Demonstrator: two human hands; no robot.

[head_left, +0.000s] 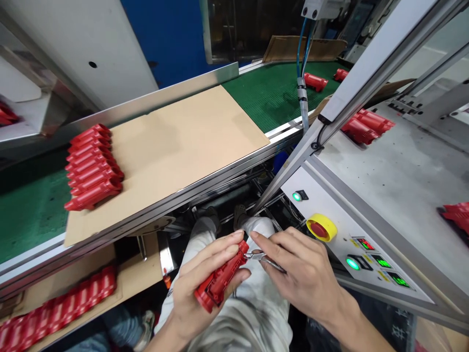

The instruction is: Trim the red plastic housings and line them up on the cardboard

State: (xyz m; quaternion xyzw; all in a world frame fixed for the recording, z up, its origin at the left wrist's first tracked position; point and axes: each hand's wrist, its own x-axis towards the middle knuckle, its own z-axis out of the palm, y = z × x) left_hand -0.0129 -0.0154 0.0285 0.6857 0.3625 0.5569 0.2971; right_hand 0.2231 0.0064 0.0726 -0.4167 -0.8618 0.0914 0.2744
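My left hand (192, 281) is wrapped round a red moulded plastic housing (224, 279), a hollow tube-like part tilted with its far end up to the right. In my right hand (306, 274) is a slim metal hand tool (273, 263) with a flat, shiny end, pinched between thumb and fingers. The tool's tip meets the upper end of the red housing, close to my left fingertips. Its exact kind is not clear. Both hands are above my lap, in front of the conveyor.
A cardboard sheet (183, 142) bearing a row of red housings (95, 168) lies on the green conveyor (256, 98). More housings fill a lower shelf (142, 269). At right stands a control panel with an emergency stop button (321, 228) beside an aluminium post (351, 73). Another person's leg (120, 325) shows lower left.
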